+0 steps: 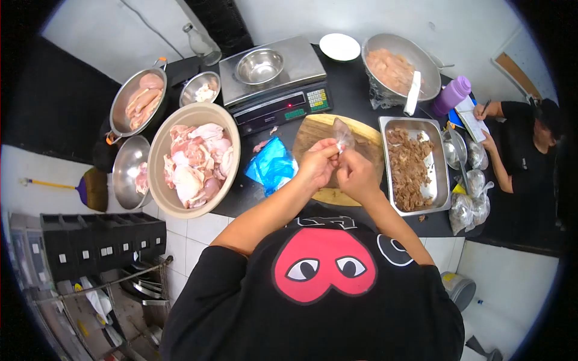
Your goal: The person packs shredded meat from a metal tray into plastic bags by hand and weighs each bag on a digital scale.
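Note:
Over the round wooden board (310, 129), both my hands meet at the gathered neck of a small clear plastic bag (342, 130). My left hand (321, 162) pinches the neck between thumb and fingers. Curled against it, my right hand (356, 173) also has its fingers closed at the neck. The bag's brownish contents are hard to make out. A crumpled blue plastic bag (269, 163) lies left of the board. On the right, a steel tray (441, 180) holds brown chopped meat (410, 162).
A beige tub (155, 180) of raw chicken stands left. Behind are a scale (271, 108) with a steel bowl (259, 66), a white plate (339, 47) and a large pan (430, 78). Filled bags (461, 210) sit right, near a person (524, 144) writing in a notebook (471, 118).

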`<control>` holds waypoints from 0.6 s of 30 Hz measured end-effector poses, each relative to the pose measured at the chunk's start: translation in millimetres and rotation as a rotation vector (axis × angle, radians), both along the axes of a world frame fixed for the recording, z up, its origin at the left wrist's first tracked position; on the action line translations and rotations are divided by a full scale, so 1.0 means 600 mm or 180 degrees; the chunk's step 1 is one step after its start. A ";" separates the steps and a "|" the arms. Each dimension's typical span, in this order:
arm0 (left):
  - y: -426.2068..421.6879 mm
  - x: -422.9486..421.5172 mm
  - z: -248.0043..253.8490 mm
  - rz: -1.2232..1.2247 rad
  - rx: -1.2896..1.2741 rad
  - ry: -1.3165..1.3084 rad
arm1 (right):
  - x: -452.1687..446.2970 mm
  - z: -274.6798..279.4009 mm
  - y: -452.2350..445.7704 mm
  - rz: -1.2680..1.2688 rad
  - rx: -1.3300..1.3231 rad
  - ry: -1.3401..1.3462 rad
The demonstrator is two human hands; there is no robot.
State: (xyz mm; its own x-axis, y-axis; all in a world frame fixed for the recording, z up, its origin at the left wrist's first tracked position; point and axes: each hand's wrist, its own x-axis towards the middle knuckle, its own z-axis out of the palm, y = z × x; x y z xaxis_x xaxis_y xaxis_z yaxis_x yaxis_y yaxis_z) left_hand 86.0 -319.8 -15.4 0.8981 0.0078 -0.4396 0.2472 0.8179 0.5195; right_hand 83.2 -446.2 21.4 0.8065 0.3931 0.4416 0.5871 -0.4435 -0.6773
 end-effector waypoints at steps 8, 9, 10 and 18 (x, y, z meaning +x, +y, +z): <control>-0.028 0.003 0.008 0.0674 0.0682 -0.0108 | 0.029 -0.020 0.011 -0.0445 -0.0097 -0.0152; -0.030 0.005 0.007 0.0697 0.0883 -0.0234 | 0.035 -0.026 0.009 -0.0494 -0.0179 0.0090; -0.031 0.007 0.007 0.0713 0.1081 -0.0361 | 0.041 -0.034 0.005 -0.0547 -0.0265 0.0331; 0.020 0.015 0.054 0.0157 0.3722 -0.1626 | 0.073 -0.055 0.007 0.0159 -0.0543 0.0655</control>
